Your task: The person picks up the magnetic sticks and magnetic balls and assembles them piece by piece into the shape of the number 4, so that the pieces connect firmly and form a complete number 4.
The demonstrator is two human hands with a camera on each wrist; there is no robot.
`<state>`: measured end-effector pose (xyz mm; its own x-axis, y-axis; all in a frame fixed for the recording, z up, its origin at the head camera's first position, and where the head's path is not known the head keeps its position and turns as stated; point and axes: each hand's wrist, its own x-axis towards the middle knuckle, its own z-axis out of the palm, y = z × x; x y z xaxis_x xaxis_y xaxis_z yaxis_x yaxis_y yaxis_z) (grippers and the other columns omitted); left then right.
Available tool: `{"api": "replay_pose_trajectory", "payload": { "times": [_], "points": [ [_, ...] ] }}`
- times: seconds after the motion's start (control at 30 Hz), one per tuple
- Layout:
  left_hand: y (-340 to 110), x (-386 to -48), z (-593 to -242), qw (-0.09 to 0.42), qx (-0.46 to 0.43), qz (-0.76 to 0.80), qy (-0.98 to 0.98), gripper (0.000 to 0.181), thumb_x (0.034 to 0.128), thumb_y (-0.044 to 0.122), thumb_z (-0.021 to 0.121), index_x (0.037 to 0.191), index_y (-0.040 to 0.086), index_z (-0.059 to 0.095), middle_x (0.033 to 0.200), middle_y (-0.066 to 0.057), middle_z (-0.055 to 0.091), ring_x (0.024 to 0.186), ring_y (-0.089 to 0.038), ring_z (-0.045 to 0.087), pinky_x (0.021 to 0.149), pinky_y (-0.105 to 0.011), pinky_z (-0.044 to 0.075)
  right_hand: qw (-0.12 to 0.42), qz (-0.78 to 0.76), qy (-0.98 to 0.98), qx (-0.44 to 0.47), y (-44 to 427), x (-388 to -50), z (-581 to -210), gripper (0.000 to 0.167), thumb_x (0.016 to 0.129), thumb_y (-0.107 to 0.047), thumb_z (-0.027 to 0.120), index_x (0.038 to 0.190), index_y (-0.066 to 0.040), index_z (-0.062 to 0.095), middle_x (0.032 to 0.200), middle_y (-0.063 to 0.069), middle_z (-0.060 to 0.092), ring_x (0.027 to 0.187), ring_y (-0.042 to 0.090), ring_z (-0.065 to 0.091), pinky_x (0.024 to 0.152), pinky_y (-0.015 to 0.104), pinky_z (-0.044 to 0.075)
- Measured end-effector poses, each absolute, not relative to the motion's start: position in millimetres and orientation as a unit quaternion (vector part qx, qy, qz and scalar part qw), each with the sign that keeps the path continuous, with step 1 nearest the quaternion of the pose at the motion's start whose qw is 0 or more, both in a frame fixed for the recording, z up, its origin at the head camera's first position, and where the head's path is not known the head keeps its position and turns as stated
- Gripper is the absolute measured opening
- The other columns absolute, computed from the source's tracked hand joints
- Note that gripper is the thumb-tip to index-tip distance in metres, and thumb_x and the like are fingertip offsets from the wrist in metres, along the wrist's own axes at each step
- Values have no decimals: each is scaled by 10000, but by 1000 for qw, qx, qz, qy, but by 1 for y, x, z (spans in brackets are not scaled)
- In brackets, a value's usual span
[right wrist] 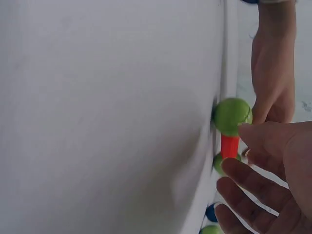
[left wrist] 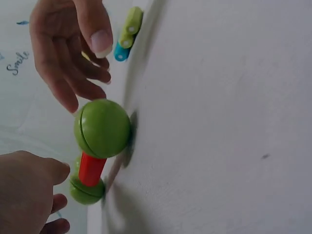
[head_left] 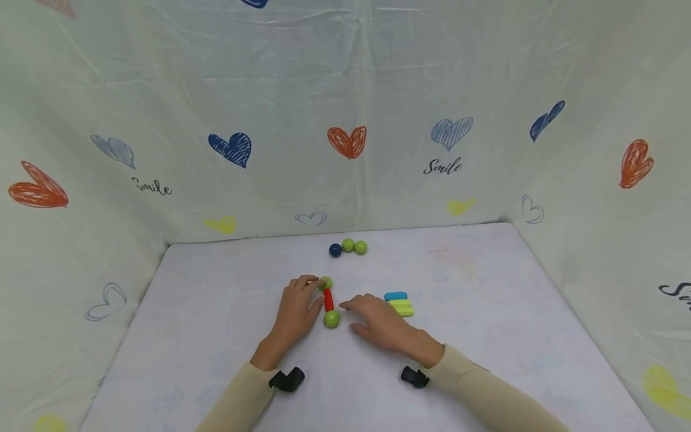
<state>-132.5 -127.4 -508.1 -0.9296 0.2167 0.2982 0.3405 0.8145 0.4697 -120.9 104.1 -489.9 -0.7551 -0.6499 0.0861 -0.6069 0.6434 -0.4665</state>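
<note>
A red rod (head_left: 329,300) joins two green balls, a near ball (head_left: 332,319) and a far ball (head_left: 326,282), and the piece lies on the table. Along its left side is my left hand (head_left: 296,307), with fingertips at the far ball, seeming to touch it; its thumb is beside the rod. My right hand (head_left: 382,323) hovers to the right of the piece, fingers loosely extended and nothing held. In the left wrist view the near green ball (left wrist: 103,127) hides part of the rod. The right wrist view shows the right fingers apart from each other.
A blue rod (head_left: 396,296) and two yellow-green rods (head_left: 401,308) lie just beyond the right hand. Toward the back are a dark blue ball (head_left: 335,250) and two loose green balls (head_left: 354,246). A heart-printed cloth (head_left: 302,78) surrounds the white table (head_left: 216,336).
</note>
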Motion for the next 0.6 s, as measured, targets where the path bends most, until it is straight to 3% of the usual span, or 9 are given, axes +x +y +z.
{"api": "replay_pose_trajectory", "payload": {
  "times": [0.3,0.6],
  "points": [
    [-114,-96,-503,78,-162,-230,-956,418,885,235,877,1262,111,745,1178,-57,624,1063,-254,557,913,-460,480,-35,-242,921,-302,147,-130,-488,388,933,-104,815,1304,-82,704,1245,39,721,1146,237,678,973,428,562],
    [-108,-88,-504,74,-161,-213,-961,385,868,248,898,1215,142,766,1096,-31,589,972,-206,524,906,-442,467,-30,-246,938,-243,172,-140,-490,321,932,-70,804,1243,-35,735,1228,94,722,1141,297,680,968,470,561]
  ]
}}
